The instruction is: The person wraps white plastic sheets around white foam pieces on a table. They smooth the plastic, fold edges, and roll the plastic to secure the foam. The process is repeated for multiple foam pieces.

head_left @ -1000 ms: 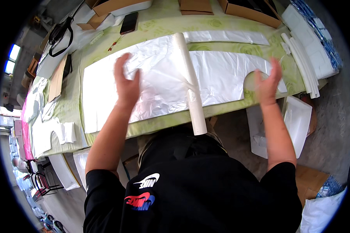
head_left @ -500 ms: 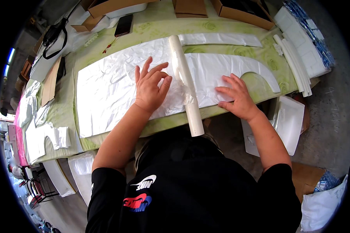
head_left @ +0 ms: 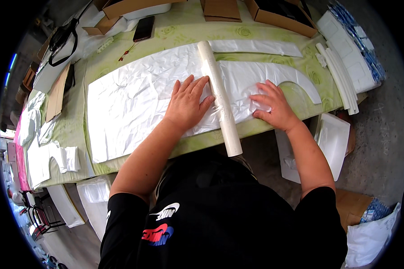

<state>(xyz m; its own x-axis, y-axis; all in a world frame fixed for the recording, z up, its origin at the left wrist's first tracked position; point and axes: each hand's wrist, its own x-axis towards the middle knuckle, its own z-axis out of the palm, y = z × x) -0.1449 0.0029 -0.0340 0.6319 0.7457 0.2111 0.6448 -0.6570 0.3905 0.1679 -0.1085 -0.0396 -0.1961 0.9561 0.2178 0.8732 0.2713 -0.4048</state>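
Observation:
A white plastic bag (head_left: 125, 105) with two long handle strips lies flat and creased across the table, its handles pointing right. Across its middle rests a pale tube (head_left: 221, 98), its near end jutting past the table's front edge. My left hand (head_left: 187, 104) lies on the bag just left of the tube, fingers stretched out and thumb close beside the tube. On the other side, my right hand (head_left: 274, 105) rests on the bag near the base of the curved handle, fingers spread. Neither hand grips anything.
The table has a green flowered cloth (head_left: 242, 31). A dark phone (head_left: 144, 28) and cardboard boxes (head_left: 280, 17) are at the back. White tubes (head_left: 339, 78) lie at the right edge, smaller white bags (head_left: 54, 159) at the left. A white bin (head_left: 332, 139) stands below.
My left hand has come down and right, from raised with bent fingers to flat beside the tube. The tube's near end has shifted slightly right. My right hand has barely moved.

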